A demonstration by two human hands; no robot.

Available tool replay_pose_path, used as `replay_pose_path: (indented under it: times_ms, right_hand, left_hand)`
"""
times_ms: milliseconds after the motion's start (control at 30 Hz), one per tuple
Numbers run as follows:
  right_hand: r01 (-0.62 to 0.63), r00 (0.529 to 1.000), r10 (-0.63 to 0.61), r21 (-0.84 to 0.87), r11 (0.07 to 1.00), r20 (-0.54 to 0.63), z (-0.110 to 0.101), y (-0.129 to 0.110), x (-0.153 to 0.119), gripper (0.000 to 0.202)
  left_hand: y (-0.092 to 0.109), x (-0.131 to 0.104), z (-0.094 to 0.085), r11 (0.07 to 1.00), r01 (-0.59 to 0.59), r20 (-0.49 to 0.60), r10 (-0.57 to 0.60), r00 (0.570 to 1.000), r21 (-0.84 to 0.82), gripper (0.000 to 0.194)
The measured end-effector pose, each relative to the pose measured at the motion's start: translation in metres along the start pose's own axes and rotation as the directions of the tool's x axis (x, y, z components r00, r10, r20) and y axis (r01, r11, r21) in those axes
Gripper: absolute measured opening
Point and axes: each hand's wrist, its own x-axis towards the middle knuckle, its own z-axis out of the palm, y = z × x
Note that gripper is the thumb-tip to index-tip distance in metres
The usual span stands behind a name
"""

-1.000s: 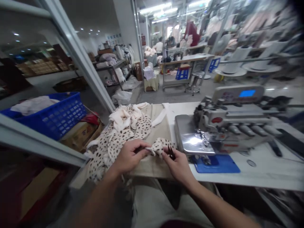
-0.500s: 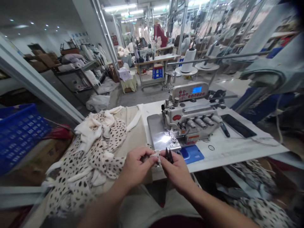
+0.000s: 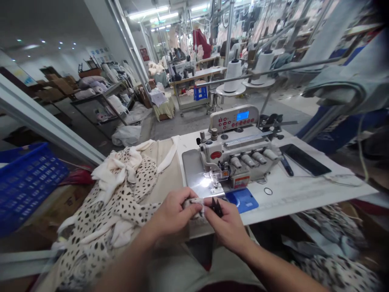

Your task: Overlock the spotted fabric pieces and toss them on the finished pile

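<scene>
Just in front of the overlock sewing machine point(image 3: 234, 150), both hands meet over a small bunched piece of spotted fabric point(image 3: 194, 201). My left hand point(image 3: 175, 211) is closed, pinching the fabric between thumb and fingers. My right hand point(image 3: 226, 221) pinches the fabric's right end with thumb and forefinger. Dark thread snips point(image 3: 216, 207) are also tucked in the right hand, their two points sticking upward past the fingers. A pile of white fabric with dark spots point(image 3: 121, 194) lies left of my left hand, over beige cloth.
A blue card-like piece point(image 3: 242, 200) lies before the machine, with a black ring point(image 3: 268, 191) and a dark phone point(image 3: 304, 160) to its right. A blue basket point(image 3: 30, 182) stands far left. Thread cones point(image 3: 234, 76) stand behind the machine. More spotted fabric point(image 3: 337, 267) hangs low right.
The view has shifted slightly, so the machine appears a little further left. Both hands keep hold of the fabric, and more of its spotted surface shows between them.
</scene>
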Motion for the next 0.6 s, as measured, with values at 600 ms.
replay_pose_path:
  times_ms: [600]
  right_hand:
    - [-0.096,0.988,0.108,0.112,0.989,-0.111,-0.017,0.02,-0.001,0.02]
  left_hand:
    - [0.005,0.026,0.026,0.953,0.122,-0.054,-0.143,0.988,-0.277,0.024]
